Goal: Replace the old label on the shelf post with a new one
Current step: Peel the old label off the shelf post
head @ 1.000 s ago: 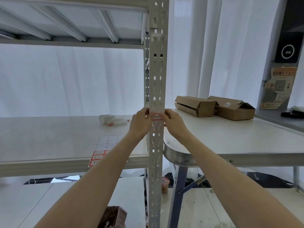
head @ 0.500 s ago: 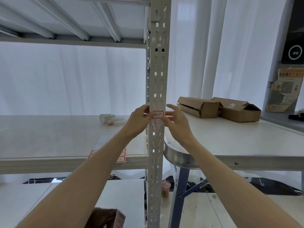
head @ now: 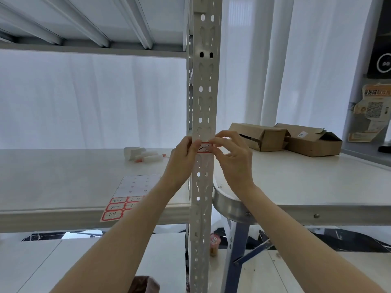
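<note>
The red-bordered white paper label [head: 204, 148] sits across the front of the grey perforated steel shelf post [head: 203, 85], level with both hands. A second ago both thumbs covered most of it. Half a second ago the right fingers had spread away from it and its handwriting showed in full. Now the right hand [head: 231, 159] has closed back on the label's right end, forefinger and thumb together at that edge and the other fingers loosely curled. The left hand [head: 183, 154] is clamped at the left end, with its thumb pressing the label against the post. The label has not shifted on the post between these moments. This is probably a last smoothing of the new label, though the right fingertips could equally be picking at an edge; the pictures do not settle which.

On the white shelf board [head: 53, 187] to the left lies a sheet of matching red-bordered labels [head: 121, 206], its upper part bare backing. Behind it lie some white plastic bottles with orange tips [head: 143, 155]. To the right, a white table [head: 306, 187] carries two open brown cardboard boxes [head: 262, 136]. Nothing blocks the post; only the hands themselves hide the label's ends.
</note>
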